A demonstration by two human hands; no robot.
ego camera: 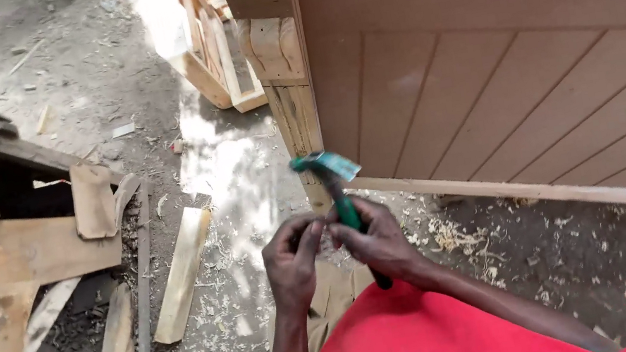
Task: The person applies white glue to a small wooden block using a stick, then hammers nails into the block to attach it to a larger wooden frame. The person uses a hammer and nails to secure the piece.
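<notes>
My right hand (378,241) grips the green handle of a hammer (329,169), whose metal head points up near the lower corner of a brown wooden furniture piece (500,88). My left hand (293,259) is close beside the right hand, fingers pinched together at the hammer's handle; whether it holds something small I cannot tell. A carved wooden leg (285,80) of the furniture stands just behind the hammer head. My red garment (423,343) fills the bottom of the view.
Loose boards and planks (24,255) lie in a pile at the left, with one short plank (182,272) on the dirt ground. Wood shavings (457,237) are scattered under the furniture. Another wooden frame (219,57) stands at the back.
</notes>
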